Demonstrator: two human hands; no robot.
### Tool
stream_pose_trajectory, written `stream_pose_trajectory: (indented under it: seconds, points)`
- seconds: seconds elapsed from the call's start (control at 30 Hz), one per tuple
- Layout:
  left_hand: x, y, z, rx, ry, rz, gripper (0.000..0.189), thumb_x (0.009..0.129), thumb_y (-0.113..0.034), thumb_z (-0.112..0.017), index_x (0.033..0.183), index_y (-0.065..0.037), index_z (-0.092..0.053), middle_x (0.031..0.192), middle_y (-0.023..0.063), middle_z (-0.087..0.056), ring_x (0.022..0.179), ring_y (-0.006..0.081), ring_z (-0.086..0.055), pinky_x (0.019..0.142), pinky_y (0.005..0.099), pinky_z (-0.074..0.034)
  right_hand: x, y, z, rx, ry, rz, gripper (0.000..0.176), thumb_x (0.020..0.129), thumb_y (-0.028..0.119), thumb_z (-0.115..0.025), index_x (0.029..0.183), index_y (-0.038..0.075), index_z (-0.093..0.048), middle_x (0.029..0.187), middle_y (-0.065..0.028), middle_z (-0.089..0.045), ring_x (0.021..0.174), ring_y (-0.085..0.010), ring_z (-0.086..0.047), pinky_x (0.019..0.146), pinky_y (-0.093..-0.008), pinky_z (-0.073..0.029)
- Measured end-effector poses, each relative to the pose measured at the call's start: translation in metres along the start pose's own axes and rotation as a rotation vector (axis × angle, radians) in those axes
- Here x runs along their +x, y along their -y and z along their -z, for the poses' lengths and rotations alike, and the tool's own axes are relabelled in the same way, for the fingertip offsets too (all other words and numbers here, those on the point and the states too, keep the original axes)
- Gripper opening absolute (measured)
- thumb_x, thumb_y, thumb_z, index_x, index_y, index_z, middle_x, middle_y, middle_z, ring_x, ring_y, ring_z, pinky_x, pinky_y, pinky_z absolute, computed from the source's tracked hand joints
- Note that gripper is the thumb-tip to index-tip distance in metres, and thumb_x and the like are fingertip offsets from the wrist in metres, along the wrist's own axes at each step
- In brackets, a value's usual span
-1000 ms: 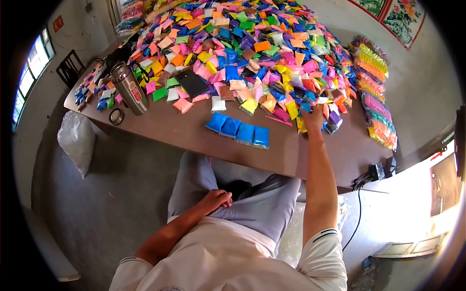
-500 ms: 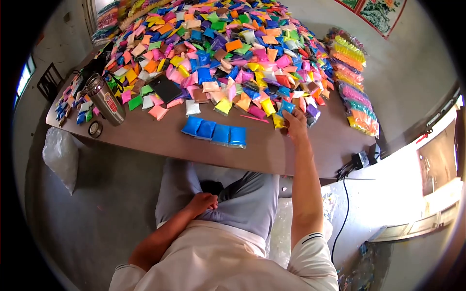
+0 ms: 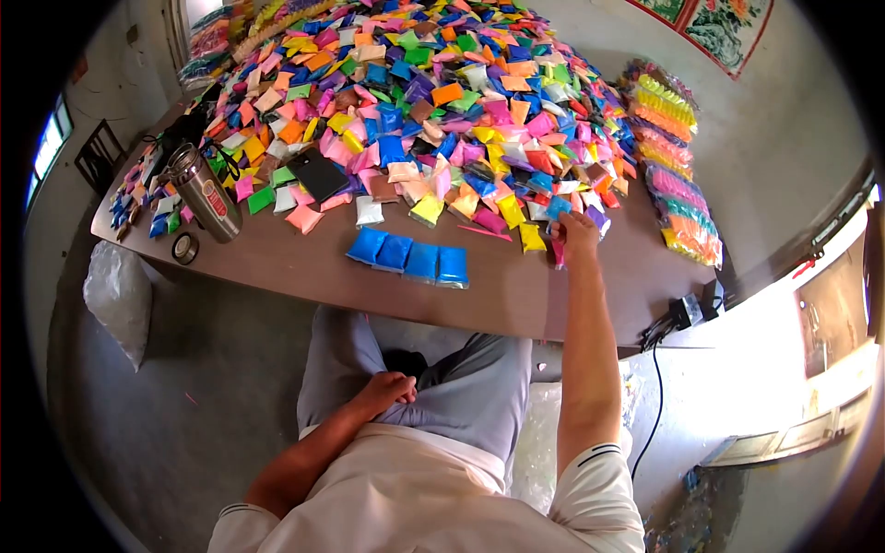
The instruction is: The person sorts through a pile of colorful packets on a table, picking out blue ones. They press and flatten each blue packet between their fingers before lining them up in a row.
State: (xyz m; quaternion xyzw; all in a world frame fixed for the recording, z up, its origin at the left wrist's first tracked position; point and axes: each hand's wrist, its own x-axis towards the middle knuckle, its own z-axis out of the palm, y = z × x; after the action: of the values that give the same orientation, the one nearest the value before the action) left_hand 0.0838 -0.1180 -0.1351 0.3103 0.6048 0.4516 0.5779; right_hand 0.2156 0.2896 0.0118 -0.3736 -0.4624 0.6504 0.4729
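Observation:
My right hand (image 3: 578,236) reaches to the front edge of a big heap of small coloured packets (image 3: 442,94). Its fingers pinch a small blue packet (image 3: 558,207), partly covered by the fingertips. Just left of that hand lies a yellow packet (image 3: 532,238), and a pinkish-red packet (image 3: 559,254) shows by the wrist. Four-sided blue packets (image 3: 422,262), several in a row side by side, lie nearer me on the brown table (image 3: 498,300). My left hand (image 3: 395,391) rests on my lap with its fingers curled closed, and nothing shows in it.
A steel flask (image 3: 208,198) stands at the left, its lid (image 3: 184,248) beside it. A black phone-like slab (image 3: 319,175) lies on the heap. Bundled packets (image 3: 678,198) line the right side, near black plugs and a cable (image 3: 685,311). A plastic bag (image 3: 118,300) sits on the floor.
My right hand has shifted slightly right with the blue packet, uncovering the yellow packet and the pinkish-red one. My left hand stays on my lap.

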Motion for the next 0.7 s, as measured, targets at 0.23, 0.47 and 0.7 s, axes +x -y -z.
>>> stream_pose_trajectory:
  seconds: [0.23, 0.47, 0.7]
  points:
    - [-0.001, 0.002, 0.001, -0.001, 0.011, -0.018, 0.038, 0.091, -0.035, -0.047, 0.086, 0.001, -0.059, 0.079, 0.0075, -0.062, 0.074, 0.0123, -0.058, 0.070, 0.0236, -0.048, -0.002, -0.018, -0.023, -0.256, -0.024, 0.002, 0.007, 0.077, 0.005, -0.060, 0.071, 0.002, -0.057, 0.060, -0.0050, -0.056, 0.046, -0.0117, -0.053, 0.041, -0.0211, -0.045]
    - [-0.001, 0.005, 0.002, -0.046, 0.021, -0.024, 0.035, 0.092, -0.032, -0.047, 0.088, 0.002, -0.058, 0.080, 0.0077, -0.061, 0.074, 0.0119, -0.058, 0.069, 0.0224, -0.048, 0.006, -0.012, -0.037, -1.222, -0.207, 0.481, 0.015, 0.073, 0.020, -0.061, 0.074, 0.006, -0.067, 0.077, -0.0111, -0.066, 0.073, -0.0219, -0.064, 0.068, -0.0334, -0.050]
    - [-0.005, 0.003, 0.001, -0.075, -0.026, -0.075, 0.036, 0.091, -0.031, -0.048, 0.082, 0.002, -0.059, 0.073, 0.0074, -0.060, 0.067, 0.0119, -0.057, 0.064, 0.0230, -0.048, 0.010, -0.013, -0.027, -0.951, -0.069, 0.145, 0.017, 0.076, 0.018, -0.059, 0.075, 0.003, -0.067, 0.063, -0.0096, -0.061, 0.053, -0.0178, -0.060, 0.050, -0.0291, -0.048]
